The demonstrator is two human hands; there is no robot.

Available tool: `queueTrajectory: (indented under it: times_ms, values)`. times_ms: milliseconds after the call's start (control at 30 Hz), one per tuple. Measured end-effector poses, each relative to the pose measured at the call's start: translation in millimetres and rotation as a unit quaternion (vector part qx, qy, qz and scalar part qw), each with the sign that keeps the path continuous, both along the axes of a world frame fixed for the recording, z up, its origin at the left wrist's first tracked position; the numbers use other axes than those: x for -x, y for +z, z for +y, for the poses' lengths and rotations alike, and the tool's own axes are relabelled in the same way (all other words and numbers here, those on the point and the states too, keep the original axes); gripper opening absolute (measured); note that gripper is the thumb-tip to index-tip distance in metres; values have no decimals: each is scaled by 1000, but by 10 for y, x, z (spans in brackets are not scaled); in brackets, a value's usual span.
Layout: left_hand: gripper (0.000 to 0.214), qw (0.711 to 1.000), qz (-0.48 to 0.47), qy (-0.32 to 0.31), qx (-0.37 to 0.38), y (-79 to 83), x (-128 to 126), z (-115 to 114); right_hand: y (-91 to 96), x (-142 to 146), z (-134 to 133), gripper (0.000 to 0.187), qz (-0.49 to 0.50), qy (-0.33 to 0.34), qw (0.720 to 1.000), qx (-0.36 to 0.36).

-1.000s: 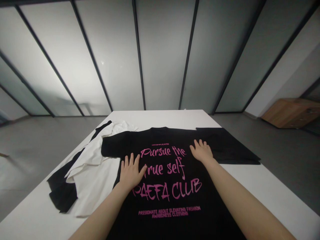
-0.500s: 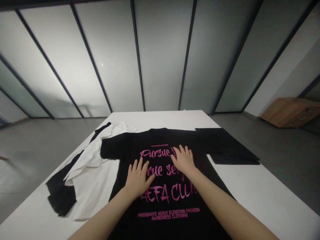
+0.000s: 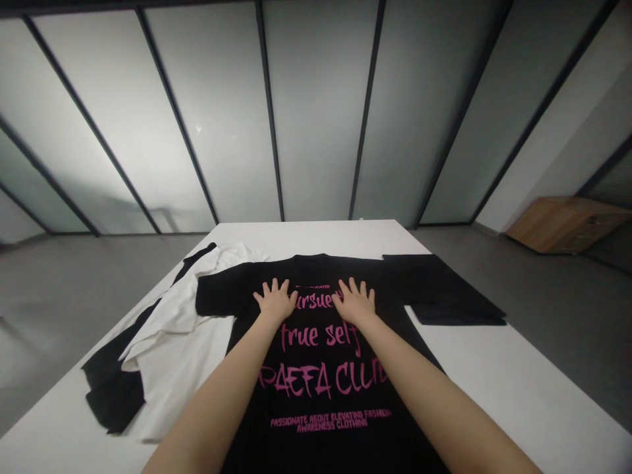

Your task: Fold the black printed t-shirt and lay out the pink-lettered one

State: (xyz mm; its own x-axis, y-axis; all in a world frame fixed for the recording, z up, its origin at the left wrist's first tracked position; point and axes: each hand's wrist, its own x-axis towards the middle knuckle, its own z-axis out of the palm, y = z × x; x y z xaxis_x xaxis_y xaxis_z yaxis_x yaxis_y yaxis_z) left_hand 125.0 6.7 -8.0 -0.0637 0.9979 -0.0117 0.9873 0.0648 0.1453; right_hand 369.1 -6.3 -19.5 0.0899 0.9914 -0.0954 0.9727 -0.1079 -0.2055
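Observation:
A black T-shirt (image 3: 316, 395) lies flat on the white table (image 3: 494, 375), with its pink lettering facing up. My left hand (image 3: 275, 300) rests palm-down on the upper middle of the shirt, fingers spread. My right hand (image 3: 353, 301) lies the same way a short distance to its right, partly covering the top line of print. Neither hand grips the cloth. To the shirt's left, a crumpled white garment (image 3: 172, 342) lies over a black garment (image 3: 112, 395), partly hiding it.
A grey floor (image 3: 64, 289) surrounds the table on both sides. Frosted glass panels (image 3: 316, 112) with dark frames stand beyond the far edge. A low wooden cabinet (image 3: 563, 225) stands by the wall at the far right.
Both hands have slid up the shirt toward the collar and closer together. The right hand has moved furthest left. The view has shifted slightly, and the garments look unmoved.

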Motion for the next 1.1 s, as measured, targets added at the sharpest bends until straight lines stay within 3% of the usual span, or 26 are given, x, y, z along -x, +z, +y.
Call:
queueTrajectory:
  times_ms: [267, 433, 567, 800, 967, 1100]
  values:
    - [62, 997, -35, -8, -64, -63, 106, 183, -21, -73, 241, 74, 12, 1, 1000, -21]
    - [57, 990, -52, -24, -129, -84, 149, 9, -100, -188, 146, 61, 70, 6, 993, -91]
    - [49, 988, -44, -62, -138, -90, 10, -162, -129, -270, -31, 52, 108, 21, 985, -130]
    - [60, 988, -4, -128, -81, -202, -242, -467, -100, -228, -396, 56, 53, 45, 995, -65]
    - [62, 990, 5, -117, -75, -237, -242, -649, -73, -231, -546, 60, 22, 28, 998, -43]
    - [64, 993, 2, -98, -68, -222, -194, -680, -86, -406, -551, 62, 13, -6, 999, -39]
